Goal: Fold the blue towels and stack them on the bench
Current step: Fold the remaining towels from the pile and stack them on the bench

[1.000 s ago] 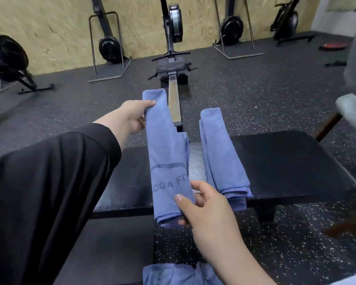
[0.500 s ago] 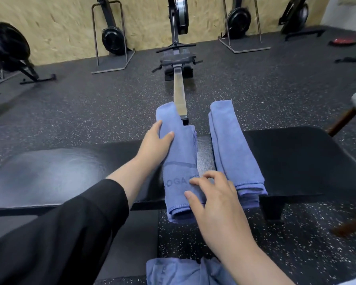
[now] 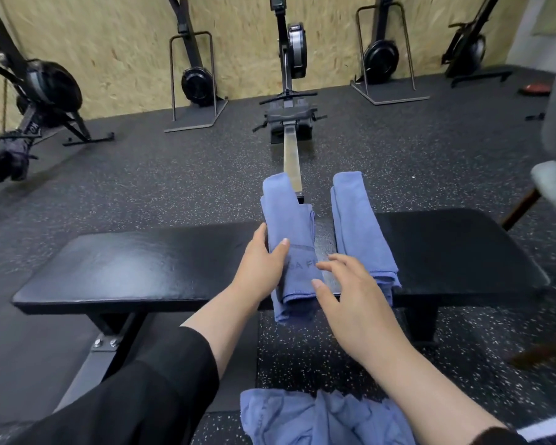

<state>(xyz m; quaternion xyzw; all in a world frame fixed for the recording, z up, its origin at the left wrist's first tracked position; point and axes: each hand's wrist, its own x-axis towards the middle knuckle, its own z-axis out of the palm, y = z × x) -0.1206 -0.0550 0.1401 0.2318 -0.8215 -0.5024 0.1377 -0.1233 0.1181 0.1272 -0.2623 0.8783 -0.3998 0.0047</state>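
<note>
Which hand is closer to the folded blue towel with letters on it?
Left. The left hand touches the lettered folded blue towel along its left edge, thumb on top. The right hand hovers just off its right side, fingers spread.

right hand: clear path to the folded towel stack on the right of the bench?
Probably yes. The right hand hovers open just left of the right towel stack on the bench, with nothing between them. The left hand is occupied on the left towel, out of the way.
</note>
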